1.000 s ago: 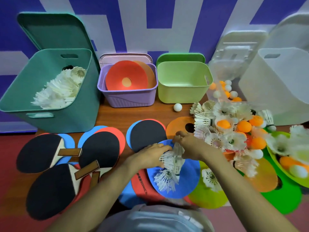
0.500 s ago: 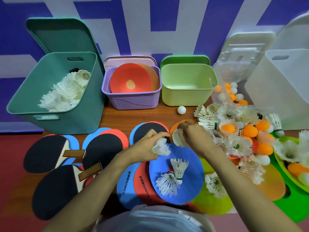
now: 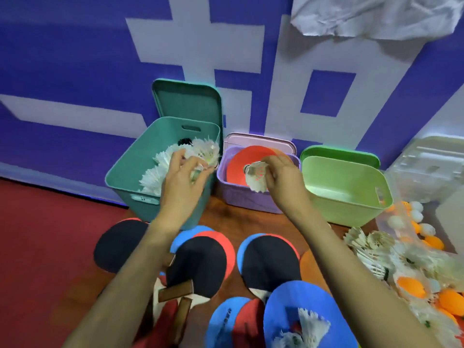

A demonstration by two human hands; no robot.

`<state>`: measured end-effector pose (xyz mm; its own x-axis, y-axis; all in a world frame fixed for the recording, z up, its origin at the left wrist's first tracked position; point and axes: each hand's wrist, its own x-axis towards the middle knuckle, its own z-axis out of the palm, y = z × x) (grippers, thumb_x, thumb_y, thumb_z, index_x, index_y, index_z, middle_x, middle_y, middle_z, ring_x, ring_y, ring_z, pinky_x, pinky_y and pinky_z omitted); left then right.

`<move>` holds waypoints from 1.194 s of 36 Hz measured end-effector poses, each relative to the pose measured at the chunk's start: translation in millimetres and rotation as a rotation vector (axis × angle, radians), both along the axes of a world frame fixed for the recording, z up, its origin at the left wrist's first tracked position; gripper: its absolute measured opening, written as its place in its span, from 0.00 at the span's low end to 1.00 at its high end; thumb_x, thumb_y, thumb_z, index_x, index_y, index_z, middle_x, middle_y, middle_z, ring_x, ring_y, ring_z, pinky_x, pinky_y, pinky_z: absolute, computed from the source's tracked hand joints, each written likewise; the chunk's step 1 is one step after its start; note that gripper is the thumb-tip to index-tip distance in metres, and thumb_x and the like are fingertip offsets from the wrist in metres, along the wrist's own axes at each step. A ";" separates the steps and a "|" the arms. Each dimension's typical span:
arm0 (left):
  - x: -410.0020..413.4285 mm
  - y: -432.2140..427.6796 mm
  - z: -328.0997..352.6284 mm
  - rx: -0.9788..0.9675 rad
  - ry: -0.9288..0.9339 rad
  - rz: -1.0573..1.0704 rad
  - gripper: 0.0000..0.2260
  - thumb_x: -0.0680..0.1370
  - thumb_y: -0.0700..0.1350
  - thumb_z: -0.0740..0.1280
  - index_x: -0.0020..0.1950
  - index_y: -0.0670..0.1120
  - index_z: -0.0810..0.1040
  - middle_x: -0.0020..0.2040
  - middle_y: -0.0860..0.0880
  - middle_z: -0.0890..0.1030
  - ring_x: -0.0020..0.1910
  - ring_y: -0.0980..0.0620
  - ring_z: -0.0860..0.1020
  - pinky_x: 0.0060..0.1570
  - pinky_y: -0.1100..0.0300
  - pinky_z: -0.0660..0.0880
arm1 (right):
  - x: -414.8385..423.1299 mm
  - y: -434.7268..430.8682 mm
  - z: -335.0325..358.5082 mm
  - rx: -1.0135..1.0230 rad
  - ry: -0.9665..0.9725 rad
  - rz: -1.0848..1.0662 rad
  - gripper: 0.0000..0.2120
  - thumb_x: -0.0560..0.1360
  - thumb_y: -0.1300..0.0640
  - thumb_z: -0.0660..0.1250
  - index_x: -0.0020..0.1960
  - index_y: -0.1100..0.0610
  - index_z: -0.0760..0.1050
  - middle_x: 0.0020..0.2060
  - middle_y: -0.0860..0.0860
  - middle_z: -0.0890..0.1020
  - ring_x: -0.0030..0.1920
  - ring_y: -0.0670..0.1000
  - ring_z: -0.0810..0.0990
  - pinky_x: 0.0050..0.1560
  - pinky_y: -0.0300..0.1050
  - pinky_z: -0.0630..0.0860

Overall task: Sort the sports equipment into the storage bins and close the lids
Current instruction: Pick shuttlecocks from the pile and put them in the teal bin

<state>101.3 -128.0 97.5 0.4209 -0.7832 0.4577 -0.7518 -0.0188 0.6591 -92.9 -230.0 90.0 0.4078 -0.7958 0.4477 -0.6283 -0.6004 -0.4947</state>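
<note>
Three open bins stand in a row by the wall. The teal bin (image 3: 155, 139) holds a heap of shuttlecocks (image 3: 160, 169), the purple bin (image 3: 246, 199) holds red and orange discs (image 3: 238, 167), and the green bin (image 3: 351, 209) sits just beside it. The left hand (image 3: 183, 179) is over the teal bin's right rim, fingers curled on a blurred shuttlecock (image 3: 199, 172). The right hand (image 3: 278, 177) pinches a second shuttlecock (image 3: 256, 178) above the purple bin. Three black paddles (image 3: 198, 264) lie on the wooden counter (image 3: 238, 222), with orange and white balls (image 3: 411, 286) heaped at the right. The wall (image 3: 75, 71) behind is blue and white.
</note>
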 end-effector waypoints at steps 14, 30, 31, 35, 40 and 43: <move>114.7 -88.9 -15.3 0.259 0.039 0.115 0.14 0.83 0.46 0.55 0.56 0.42 0.79 0.77 0.50 0.58 0.71 0.47 0.65 0.60 0.56 0.66 | 150.1 -61.5 13.0 0.019 0.043 0.119 0.12 0.75 0.68 0.59 0.55 0.64 0.76 0.50 0.61 0.77 0.51 0.62 0.76 0.48 0.51 0.70; 197.9 -173.7 -74.0 0.918 -0.037 0.005 0.14 0.82 0.43 0.55 0.57 0.38 0.77 0.64 0.40 0.72 0.61 0.40 0.72 0.61 0.51 0.69 | 215.9 -128.7 -3.7 0.027 0.298 0.061 0.24 0.68 0.77 0.58 0.62 0.63 0.70 0.56 0.59 0.72 0.56 0.60 0.72 0.52 0.51 0.71; 196.9 -174.9 -72.5 0.909 -0.039 0.010 0.14 0.81 0.42 0.55 0.56 0.37 0.77 0.61 0.40 0.74 0.59 0.41 0.73 0.60 0.51 0.70 | 219.4 -132.2 -5.3 0.026 0.331 0.056 0.24 0.68 0.77 0.59 0.62 0.62 0.69 0.57 0.59 0.72 0.57 0.60 0.72 0.53 0.50 0.71; 198.0 -179.6 -69.1 0.874 -0.046 0.028 0.16 0.79 0.38 0.55 0.64 0.41 0.75 0.67 0.40 0.70 0.66 0.40 0.68 0.65 0.50 0.67 | 231.8 -143.5 -15.9 0.093 0.483 0.075 0.23 0.72 0.74 0.60 0.66 0.63 0.65 0.62 0.59 0.71 0.62 0.59 0.69 0.58 0.49 0.69; 189.1 -173.3 -59.7 0.858 -0.051 0.051 0.22 0.79 0.39 0.58 0.73 0.48 0.65 0.76 0.40 0.58 0.75 0.42 0.54 0.73 0.47 0.57 | 232.2 -142.1 -27.6 0.215 0.531 0.107 0.24 0.74 0.70 0.56 0.69 0.66 0.62 0.64 0.62 0.71 0.64 0.61 0.68 0.63 0.49 0.67; 169.5 -162.6 -42.9 0.834 -0.080 0.052 0.21 0.79 0.41 0.60 0.73 0.48 0.66 0.74 0.41 0.60 0.73 0.41 0.59 0.71 0.47 0.60 | 219.2 -134.9 -24.7 0.225 0.437 0.114 0.22 0.74 0.68 0.57 0.68 0.64 0.66 0.62 0.61 0.72 0.64 0.61 0.70 0.63 0.50 0.68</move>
<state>270.8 -290.7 54.6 0.4562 -0.8590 -0.2325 -0.7808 -0.5117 0.3585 126.3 -364.9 65.3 0.6090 -0.7922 0.0380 -0.7420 -0.5860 -0.3257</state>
